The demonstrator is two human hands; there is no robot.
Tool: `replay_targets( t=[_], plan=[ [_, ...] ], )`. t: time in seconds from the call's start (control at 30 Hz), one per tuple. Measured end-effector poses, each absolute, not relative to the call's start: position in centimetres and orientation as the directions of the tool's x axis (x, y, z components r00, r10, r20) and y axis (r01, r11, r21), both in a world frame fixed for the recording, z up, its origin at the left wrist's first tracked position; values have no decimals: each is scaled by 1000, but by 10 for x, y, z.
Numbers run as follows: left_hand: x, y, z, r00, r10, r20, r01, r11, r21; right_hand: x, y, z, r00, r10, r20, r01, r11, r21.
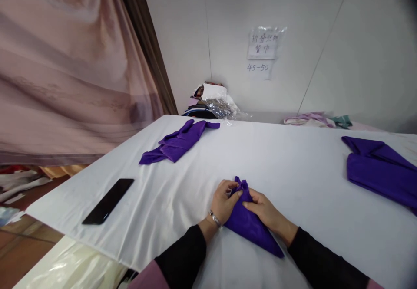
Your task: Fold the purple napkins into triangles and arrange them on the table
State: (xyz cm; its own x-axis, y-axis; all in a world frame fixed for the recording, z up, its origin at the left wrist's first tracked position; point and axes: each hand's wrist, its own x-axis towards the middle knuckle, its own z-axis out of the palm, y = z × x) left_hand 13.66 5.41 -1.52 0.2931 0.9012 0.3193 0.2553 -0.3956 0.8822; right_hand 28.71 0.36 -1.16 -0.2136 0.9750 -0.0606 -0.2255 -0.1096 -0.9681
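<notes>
A purple cloth napkin, folded to a pointed shape, lies near the front middle of the white-covered table. At its upper end my left hand pinches the gathered fabric between thumb and fingers; a silver bracelet circles that wrist. From the right, my right hand grips the same napkin with the thumb on top. The fingers behind the cloth are hidden. The napkin's top edge is bunched between both hands, and its lower corner points toward the front right.
Purple folded cloths lie at the right edge, and a loose purple cloth lies at the back left. A black phone rests on the left. Piled fabrics with clear plastic sit by the wall. A pink curtain hangs left.
</notes>
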Motion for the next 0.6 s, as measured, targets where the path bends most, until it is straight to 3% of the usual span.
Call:
replay_targets(
  t=[0.1,0.4,0.6],
  plan=[
    [137,54,-16,316,915,252,225,-330,917,287,4,-13,-225,974,-34,-235,-89,-968],
    [138,52,-12,309,881,358,137,-414,900,286,9,-14,-105,994,-17,-188,-36,-981],
    [134,52,-4,379,920,101,237,-202,950,292,5,-7,-95,994,-48,-147,-62,-987]
  ],
)
